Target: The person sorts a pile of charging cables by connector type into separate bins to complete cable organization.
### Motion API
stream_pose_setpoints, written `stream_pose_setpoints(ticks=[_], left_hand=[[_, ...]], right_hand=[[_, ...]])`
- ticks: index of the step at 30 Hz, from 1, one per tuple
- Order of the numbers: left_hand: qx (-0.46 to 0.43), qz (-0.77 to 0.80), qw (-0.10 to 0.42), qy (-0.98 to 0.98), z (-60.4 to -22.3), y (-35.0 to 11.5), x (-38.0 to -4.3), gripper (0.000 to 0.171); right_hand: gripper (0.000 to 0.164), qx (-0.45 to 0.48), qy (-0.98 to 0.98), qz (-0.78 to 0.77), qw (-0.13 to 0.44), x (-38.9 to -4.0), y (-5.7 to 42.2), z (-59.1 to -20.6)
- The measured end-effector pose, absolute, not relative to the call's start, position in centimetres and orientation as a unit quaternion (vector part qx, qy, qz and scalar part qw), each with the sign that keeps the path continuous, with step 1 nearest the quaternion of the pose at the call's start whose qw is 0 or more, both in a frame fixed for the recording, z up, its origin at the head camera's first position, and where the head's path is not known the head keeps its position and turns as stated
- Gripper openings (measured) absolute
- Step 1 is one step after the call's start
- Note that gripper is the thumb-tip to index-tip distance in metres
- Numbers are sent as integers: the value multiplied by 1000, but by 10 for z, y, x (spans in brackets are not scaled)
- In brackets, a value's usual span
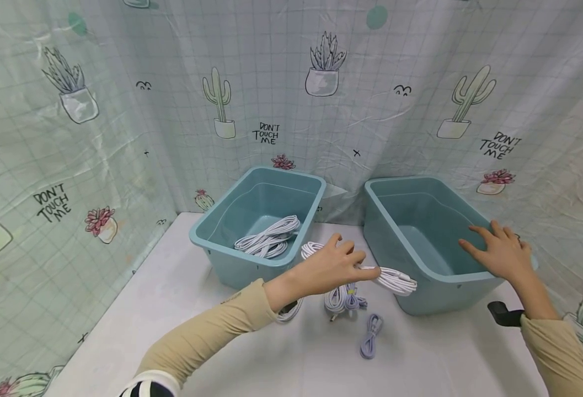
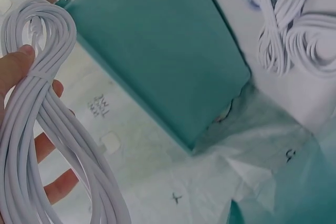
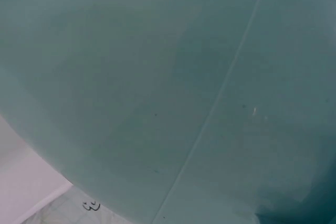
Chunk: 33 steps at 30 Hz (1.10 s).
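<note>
A coiled white cable (image 1: pixel 396 281) hangs in my left hand (image 1: pixel 328 267), above the table between two teal bins. In the left wrist view, the thumb of that hand (image 2: pixel 16 69) presses on the tied middle of the cable bundle (image 2: pixel 21 124), with fingers behind it. My right hand (image 1: pixel 504 253) is over the right side of the right bin (image 1: pixel 462 295), fingers spread and slightly bent, holding nothing; whether it touches the rim cannot be told. The right wrist view is filled by the teal bin wall (image 3: pixel 131 87), with no hand showing.
Several coiled white cables (image 1: pixel 268 237) lie in the left bin (image 1: pixel 236 255). On the white table (image 1: pixel 331 364) are a white cable bundle (image 1: pixel 336 300), a lavender cable with a yellow tie (image 1: pixel 353 301), another lavender cable (image 1: pixel 370 337) and a partly hidden white coil (image 1: pixel 289 314). A printed curtain (image 1: pixel 281 71) stands behind.
</note>
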<state>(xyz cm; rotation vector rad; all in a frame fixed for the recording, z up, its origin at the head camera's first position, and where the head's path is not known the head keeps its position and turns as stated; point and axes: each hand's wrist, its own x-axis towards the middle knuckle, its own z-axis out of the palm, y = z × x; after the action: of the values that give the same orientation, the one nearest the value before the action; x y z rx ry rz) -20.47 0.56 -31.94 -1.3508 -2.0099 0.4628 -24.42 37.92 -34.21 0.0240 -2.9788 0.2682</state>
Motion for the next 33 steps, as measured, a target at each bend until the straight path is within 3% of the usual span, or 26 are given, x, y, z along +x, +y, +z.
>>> stream_pose_setpoints(ticks=[15, 24, 33], left_hand=[[-497, 154, 323, -791, -279, -31, -213, 39], [-469, 149, 351, -797, -272, -60, -226, 24], [-444, 129, 356, -813, -266, -90, -243, 21]], right_hand=[[72, 6, -992, 91, 82, -246, 381, -345], [72, 9, -992, 91, 83, -247, 381, -344], [72, 12, -992, 91, 81, -246, 380, -343]])
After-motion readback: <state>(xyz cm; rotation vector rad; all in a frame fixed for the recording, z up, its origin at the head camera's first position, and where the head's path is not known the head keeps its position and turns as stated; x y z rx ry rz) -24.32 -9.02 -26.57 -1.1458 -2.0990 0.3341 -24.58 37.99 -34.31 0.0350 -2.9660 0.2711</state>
